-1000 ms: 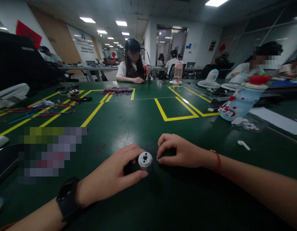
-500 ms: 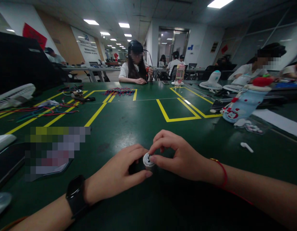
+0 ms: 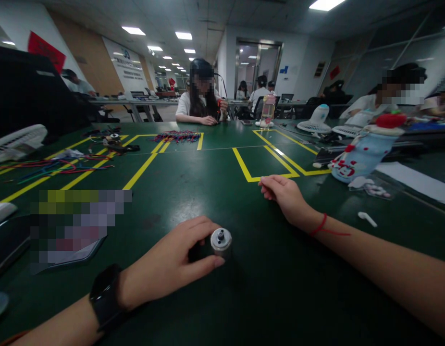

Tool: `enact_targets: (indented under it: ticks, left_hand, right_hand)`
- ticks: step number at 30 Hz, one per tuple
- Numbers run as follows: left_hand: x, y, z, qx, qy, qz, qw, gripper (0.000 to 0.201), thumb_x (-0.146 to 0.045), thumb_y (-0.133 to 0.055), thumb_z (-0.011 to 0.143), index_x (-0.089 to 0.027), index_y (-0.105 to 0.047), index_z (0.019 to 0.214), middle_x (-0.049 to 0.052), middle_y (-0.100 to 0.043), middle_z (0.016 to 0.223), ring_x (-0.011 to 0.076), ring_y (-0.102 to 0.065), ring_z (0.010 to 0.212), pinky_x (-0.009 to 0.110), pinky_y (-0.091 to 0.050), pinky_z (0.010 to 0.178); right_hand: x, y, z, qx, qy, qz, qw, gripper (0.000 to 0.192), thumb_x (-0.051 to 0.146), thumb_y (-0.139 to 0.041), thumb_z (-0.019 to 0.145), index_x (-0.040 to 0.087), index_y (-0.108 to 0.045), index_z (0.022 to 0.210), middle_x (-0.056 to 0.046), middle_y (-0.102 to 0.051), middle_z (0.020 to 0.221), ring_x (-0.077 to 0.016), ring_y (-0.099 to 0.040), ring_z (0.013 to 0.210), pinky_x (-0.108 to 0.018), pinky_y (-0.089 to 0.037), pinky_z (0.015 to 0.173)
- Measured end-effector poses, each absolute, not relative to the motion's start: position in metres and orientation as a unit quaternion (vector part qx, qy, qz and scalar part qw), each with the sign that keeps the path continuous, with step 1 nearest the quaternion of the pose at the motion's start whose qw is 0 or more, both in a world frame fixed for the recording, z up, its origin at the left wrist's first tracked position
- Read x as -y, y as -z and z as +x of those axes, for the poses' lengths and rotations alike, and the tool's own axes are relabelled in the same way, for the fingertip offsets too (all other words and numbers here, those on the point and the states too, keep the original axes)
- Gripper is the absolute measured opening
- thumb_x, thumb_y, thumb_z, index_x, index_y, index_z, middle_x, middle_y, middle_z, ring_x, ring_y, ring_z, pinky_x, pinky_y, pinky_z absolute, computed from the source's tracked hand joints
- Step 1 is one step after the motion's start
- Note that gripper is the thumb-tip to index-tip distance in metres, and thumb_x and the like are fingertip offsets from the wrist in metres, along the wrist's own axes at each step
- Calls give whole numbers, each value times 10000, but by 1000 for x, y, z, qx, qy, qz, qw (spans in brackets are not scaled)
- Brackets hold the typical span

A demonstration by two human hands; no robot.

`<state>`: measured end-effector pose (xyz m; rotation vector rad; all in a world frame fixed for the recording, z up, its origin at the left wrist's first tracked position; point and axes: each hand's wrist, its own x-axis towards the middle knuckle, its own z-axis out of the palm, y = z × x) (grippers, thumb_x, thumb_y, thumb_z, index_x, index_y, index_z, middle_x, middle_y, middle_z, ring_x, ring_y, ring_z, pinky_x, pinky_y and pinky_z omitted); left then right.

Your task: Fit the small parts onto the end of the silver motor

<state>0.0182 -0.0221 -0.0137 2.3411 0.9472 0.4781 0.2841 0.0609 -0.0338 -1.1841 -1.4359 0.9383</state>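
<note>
A small silver motor (image 3: 221, 241) stands upright near the front of the green table, with a dark shaft at the centre of its top. The thumb and fingers of my left hand (image 3: 172, 252) are closed around its side. My right hand (image 3: 289, 197) is apart from the motor, further back and to the right, beside the yellow tape outline. Its fingers are curled and pressed together, and whatever may be between the fingertips is hidden.
Loose coloured wires (image 3: 78, 163) lie at the left, with another wire bundle (image 3: 181, 137) further back. A blue bottle (image 3: 366, 154), a small plastic bag (image 3: 374, 188) and a white earbud (image 3: 367, 219) are at the right. A co-worker (image 3: 201, 101) sits opposite.
My right hand has left the top of the motor and moved away to the right and forward. The shaft now shows. My left hand keeps its grip on the motor.
</note>
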Motion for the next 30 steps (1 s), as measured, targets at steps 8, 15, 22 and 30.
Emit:
enact_targets:
  ticks: [8,15,22,30]
  left_hand:
    - [21,15,20,-355,-176,873,283,192,-344,-581,895,-251,-539,1058,24,-586,1037,207,-533,905,342,-441,773]
    - [23,12,22,-355,-181,874,279,192,-347,-581,893,-240,-550,1050,37,-595,1037,214,-539,903,353,-449,783]
    - [23,16,17,-357,-181,879,259,200,-361,-579,892,-242,-547,1049,34,-594,1022,224,-546,929,360,-459,798]
    - [27,16,17,-355,-187,882,247,216,-378,-581,888,-243,-539,1051,35,-588,1009,238,-540,966,372,-454,828]
  right_hand:
    - [-58,38,283,593,-395,-490,502,290,430,-617,786,143,-649,757,-9,-581,664,-100,-497,566,-246,-403,533]
    - [-48,29,278,642,-373,-473,474,245,388,-603,820,157,-645,750,-4,-581,664,-116,-507,596,-269,-416,575]
    - [4,4,243,807,-324,-338,359,172,307,-650,824,222,-689,968,-38,-616,984,-160,-568,881,-301,-454,772]
    - [14,-9,233,812,-258,-315,418,78,269,-646,836,228,-682,891,-31,-591,990,-169,-559,951,-315,-440,853]
